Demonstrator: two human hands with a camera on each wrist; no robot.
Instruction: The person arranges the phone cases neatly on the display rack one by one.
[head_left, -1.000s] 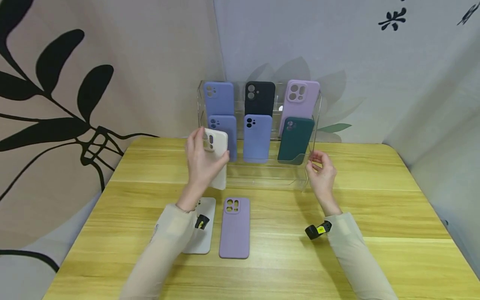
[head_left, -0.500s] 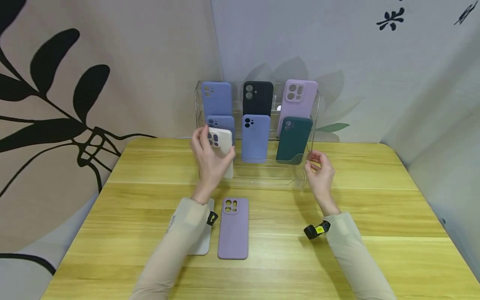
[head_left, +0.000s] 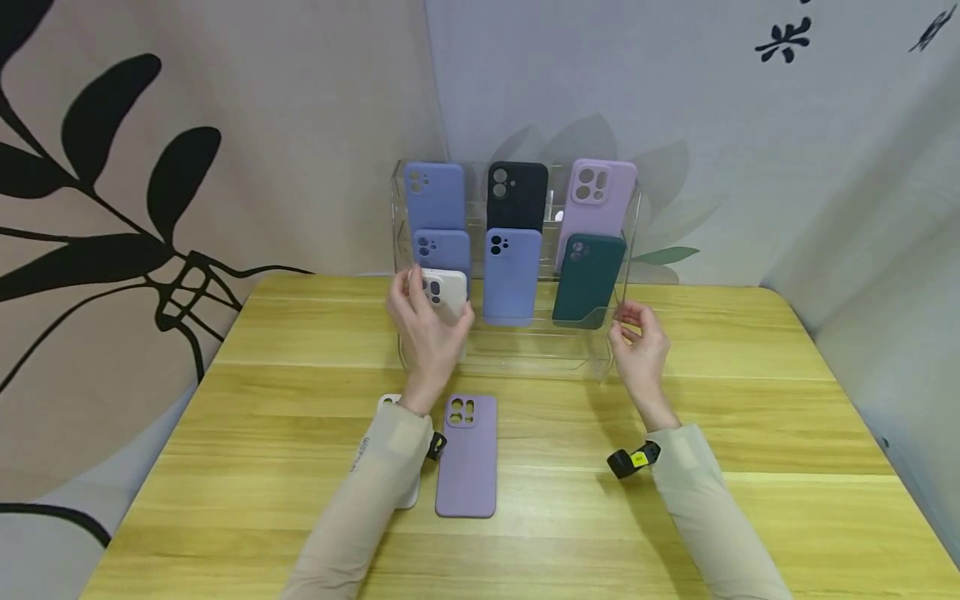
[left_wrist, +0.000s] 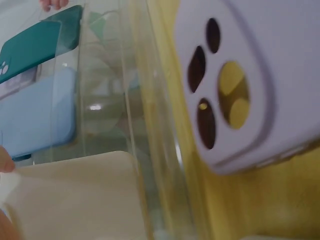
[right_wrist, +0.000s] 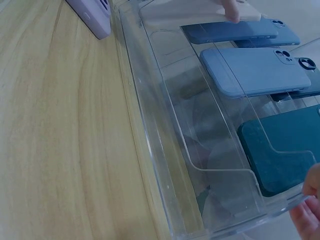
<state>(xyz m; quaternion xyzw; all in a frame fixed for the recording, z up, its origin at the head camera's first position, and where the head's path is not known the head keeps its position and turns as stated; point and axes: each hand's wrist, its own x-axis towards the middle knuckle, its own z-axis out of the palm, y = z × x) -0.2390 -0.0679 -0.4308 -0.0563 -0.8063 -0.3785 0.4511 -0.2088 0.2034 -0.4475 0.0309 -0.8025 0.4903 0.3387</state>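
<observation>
My left hand (head_left: 427, 337) holds a white phone case (head_left: 452, 292) by its sides at the front left of a clear display stand (head_left: 525, 358). In the left wrist view the lower end of this white case (left_wrist: 80, 195) is down at the stand's front tier. My right hand (head_left: 641, 346) pinches the stand's right edge with thumb and fingers. Behind the white case stands a blue case (head_left: 442, 246), partly covered. To its right lean a light blue case (head_left: 512, 279) and a dark green case (head_left: 589, 279).
On the upper tier stand a blue case (head_left: 435, 196), a black case (head_left: 517, 196) and a lilac case (head_left: 611, 204). A purple case (head_left: 467, 467) lies on the wooden table (head_left: 555, 483). Beside it another pale case (head_left: 411, 498) is mostly covered by my left sleeve.
My left hand has moved right with the white case, then lowered it at the stand's front left. My right hand has stayed on the stand's edge.
</observation>
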